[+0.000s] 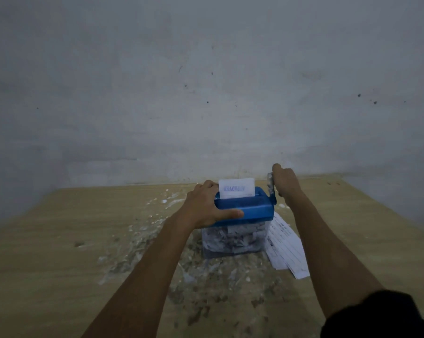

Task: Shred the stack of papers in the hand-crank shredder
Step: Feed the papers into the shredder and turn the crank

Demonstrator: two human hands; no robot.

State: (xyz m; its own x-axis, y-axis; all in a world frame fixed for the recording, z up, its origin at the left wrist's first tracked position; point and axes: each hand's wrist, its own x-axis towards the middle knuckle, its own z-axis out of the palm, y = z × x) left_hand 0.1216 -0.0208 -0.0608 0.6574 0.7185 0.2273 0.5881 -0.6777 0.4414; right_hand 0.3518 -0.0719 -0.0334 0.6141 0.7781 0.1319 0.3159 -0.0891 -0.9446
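Shredder (pixel 245 211) stood on the counter (pixel 59 240), near its far edge and close to the wall (pixel 206 81). It consisted of a blue top over a clear bin (pixel 232 240); the bin was seen packed with shreds. One sheet (pixel 236 189) stood upright in the slot of the blue top, with blue lettering on its face, partly fed in. The lettering was too blurred to read.

Head view, left side: the left hand (pixel 206 206) gripped the left end of the blue top, thumb laid along the near face and fingers (pixel 209 184) curled over the far edge, just beside the sheet.

Head view, right side: the right hand (pixel 285 182) was closed round the crank (pixel 271 189), which rose at the right end of the top. The handle itself was mostly hidden inside the fist, and the crank appeared blurred. A dark sleeve (pixel 381 315) showed at the lower right corner of the view.

Stack (pixel 285 245) of printed papers lay flat on the counter, just right of the bin, touching or nearly touching its side; which of the two could not be told. The right forearm crossed above its right part.

Counter surface was of light wood grain. Scraps (pixel 181 264) and pale smears were scattered over it to the left of and in front of the bin. The wall was grey, with small dark marks.
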